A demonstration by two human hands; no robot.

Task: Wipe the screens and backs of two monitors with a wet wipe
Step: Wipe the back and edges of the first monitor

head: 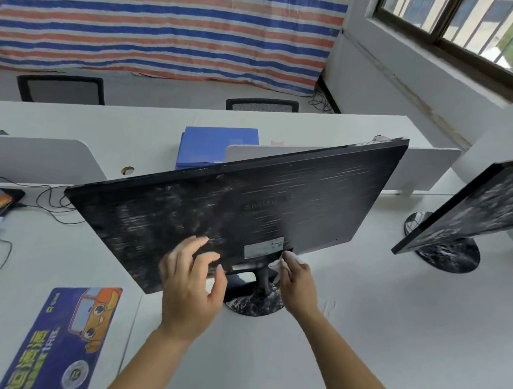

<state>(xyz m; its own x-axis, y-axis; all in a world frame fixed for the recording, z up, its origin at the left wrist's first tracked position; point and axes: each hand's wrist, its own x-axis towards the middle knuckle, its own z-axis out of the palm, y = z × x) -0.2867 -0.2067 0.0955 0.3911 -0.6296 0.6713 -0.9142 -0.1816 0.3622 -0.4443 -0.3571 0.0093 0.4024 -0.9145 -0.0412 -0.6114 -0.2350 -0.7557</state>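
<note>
A black monitor (pixel 237 205) stands in the middle of the white desk with its dusty, smeared back turned toward me. My left hand (pixel 191 282) lies with spread fingers against the lower edge of that back. My right hand (pixel 297 284) holds a white wet wipe (pixel 278 264) beside the stand's neck, just under the grey label. The monitor's round speckled base (pixel 255 304) sits between my two hands. A second black monitor (pixel 466 206) stands at the right, tilted, on its own dirty round base.
A blue cartoon mouse pad (pixel 63 339) lies at the front left. Black cables (pixel 52 203) trail at the left. A blue folder (pixel 216 147) and white desk dividers (pixel 42 158) stand behind the monitor. Two chair backs (pixel 61 88) are beyond the desk.
</note>
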